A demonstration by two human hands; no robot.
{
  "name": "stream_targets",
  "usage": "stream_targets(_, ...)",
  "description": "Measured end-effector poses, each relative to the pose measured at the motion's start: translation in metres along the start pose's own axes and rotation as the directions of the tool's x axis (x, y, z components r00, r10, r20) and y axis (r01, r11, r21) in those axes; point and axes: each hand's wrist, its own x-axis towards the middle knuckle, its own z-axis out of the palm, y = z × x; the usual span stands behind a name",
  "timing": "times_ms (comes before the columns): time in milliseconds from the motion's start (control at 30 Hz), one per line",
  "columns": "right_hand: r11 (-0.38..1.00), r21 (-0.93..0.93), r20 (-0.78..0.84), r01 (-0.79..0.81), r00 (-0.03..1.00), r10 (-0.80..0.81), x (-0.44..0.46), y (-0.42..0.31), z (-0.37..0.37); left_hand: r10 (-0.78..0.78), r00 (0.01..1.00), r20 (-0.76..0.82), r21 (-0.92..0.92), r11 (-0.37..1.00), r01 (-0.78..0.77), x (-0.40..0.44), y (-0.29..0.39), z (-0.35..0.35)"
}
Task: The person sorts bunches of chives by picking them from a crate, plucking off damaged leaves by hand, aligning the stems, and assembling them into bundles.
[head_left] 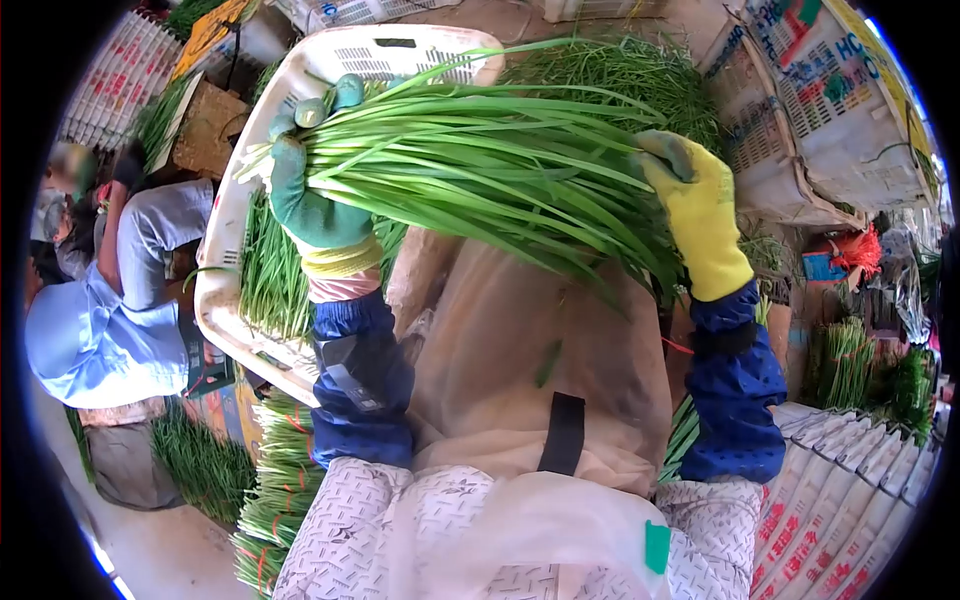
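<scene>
A loose bunch of garlic chives point(480, 160) stretches across in front of me, pale stem ends to the left and green leaves to the right. My left hand point(315, 185), in a green-coated glove, is wrapped around the stem ends. At the other side my right hand point(695, 205), in a yellow glove, has thumb and fingers closed on the leaf ends. Under the left hand, a white plastic crate point(222, 250) contains more chives point(270, 275). A sheer apron point(540, 340) covers my lap beneath the bunch.
Cut greens point(630, 85) lie in a pile beyond the bunch. White crates point(840, 120) stand at the upper right. Tied bundles point(275, 490) are stacked at my lower left. A person in a blue cap point(65, 335) sits at the left. Printed white packs point(840, 500) lie lower right.
</scene>
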Motion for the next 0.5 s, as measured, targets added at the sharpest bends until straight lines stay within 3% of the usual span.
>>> stream_targets(133, 0.93, 0.296, 0.14, -0.218, 0.973, 0.184, -0.009, -0.027, -0.012, 0.029, 1.0, -0.008, 0.029, 0.999, -0.029, -0.003, 0.0, -0.001)
stream_targets(233, 0.874, 0.425, 0.148, -0.235, 0.971, 0.189, -0.015, -0.054, -0.019, 0.02, 0.999, -0.051, 0.04, 0.999, -0.018, -0.007, -0.004, -0.003)
stream_targets(267, 0.861, 0.459, 0.175, -0.216, 0.973, 0.151, -0.017, -0.059, -0.022, 0.022, 0.999, -0.037, 0.036, 0.999, -0.021, -0.006, -0.007, -0.002)
stream_targets(333, 0.665, 0.744, 0.205, -0.07, 0.97, -0.127, -0.009, -0.055, -0.023, -0.015, 0.996, -0.086, 0.017, 1.0, 0.017, -0.009, -0.01, 0.0)
stream_targets(367, 0.626, 0.78, 0.252, -0.014, 0.922, -0.294, 0.002, -0.051, -0.028, -0.035, 0.999, -0.02, -0.048, 0.998, 0.034, -0.009, -0.013, 0.0)
stream_targets(400, 0.498, 0.865, 0.299, -0.067, 0.864, -0.405, 0.013, -0.05, -0.029, -0.053, 0.997, 0.049, -0.113, 0.992, 0.058, -0.007, -0.016, -0.001)
stream_targets(433, 0.404, 0.904, 0.337, -0.143, 0.819, -0.464, 0.022, -0.059, -0.029, -0.056, 0.997, 0.054, -0.063, 0.996, 0.059, -0.008, -0.016, -0.006)
stream_targets(500, 0.341, 0.906, 0.406, -0.249, 0.734, -0.544, 0.041, -0.086, -0.034, -0.077, 0.997, -0.003, -0.006, 0.997, 0.076, -0.01, -0.017, -0.004)
